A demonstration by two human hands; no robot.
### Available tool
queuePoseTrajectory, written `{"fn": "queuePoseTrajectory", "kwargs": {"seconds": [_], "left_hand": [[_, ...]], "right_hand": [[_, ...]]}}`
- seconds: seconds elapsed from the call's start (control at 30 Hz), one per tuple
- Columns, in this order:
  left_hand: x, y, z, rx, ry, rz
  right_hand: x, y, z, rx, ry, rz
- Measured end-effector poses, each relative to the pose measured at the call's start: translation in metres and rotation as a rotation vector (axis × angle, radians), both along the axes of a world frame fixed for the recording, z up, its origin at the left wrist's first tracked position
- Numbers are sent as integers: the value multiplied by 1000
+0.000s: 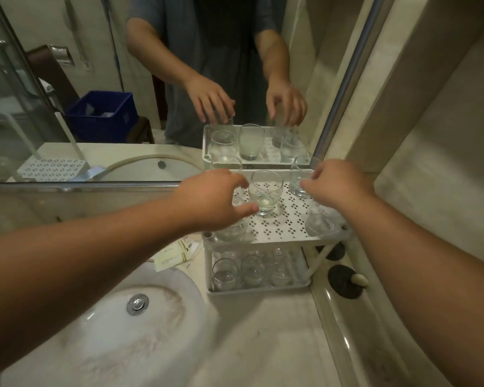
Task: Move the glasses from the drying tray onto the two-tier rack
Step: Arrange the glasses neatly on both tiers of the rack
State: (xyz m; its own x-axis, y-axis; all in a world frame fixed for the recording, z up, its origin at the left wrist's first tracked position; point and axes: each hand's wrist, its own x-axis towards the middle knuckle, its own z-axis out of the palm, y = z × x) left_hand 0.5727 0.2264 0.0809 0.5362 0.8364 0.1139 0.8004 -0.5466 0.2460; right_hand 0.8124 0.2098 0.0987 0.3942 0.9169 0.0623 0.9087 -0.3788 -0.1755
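Five glasses stand on the two-tier rack's (pixel 288 219) top shelf. The left hand (pixel 207 199) curls its fingers (pixel 246 210) round the back-left glass (pixel 226 162); the right hand's (pixel 336 182) fingers pinch the back-right glass (pixel 299 178). One glass (pixel 265 192) stands between them.

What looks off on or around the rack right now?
Little. On the rack's top shelf, the middle glass has a little liquid pooled in its bottom. The sink shows brownish staining around the drain. Some small packets lie loose beside the rack. No glass looks tipped or broken.
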Motion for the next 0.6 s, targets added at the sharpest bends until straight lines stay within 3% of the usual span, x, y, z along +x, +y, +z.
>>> {"fn": "queuePoseTrajectory", "kwargs": {"seconds": [0.07, 0.23, 0.6], "left_hand": [[-3, -11, -7, -66, 46, -5], [-8, -20, -14, -58, 10, -27], [-11, -18, -16, -98, -17, -42]], "right_hand": [[-4, -12, -1, -118, -20, 17], [-8, -31, -6, -147, -69, 108], [3, -37, 10, -309, 94, 215]]}}
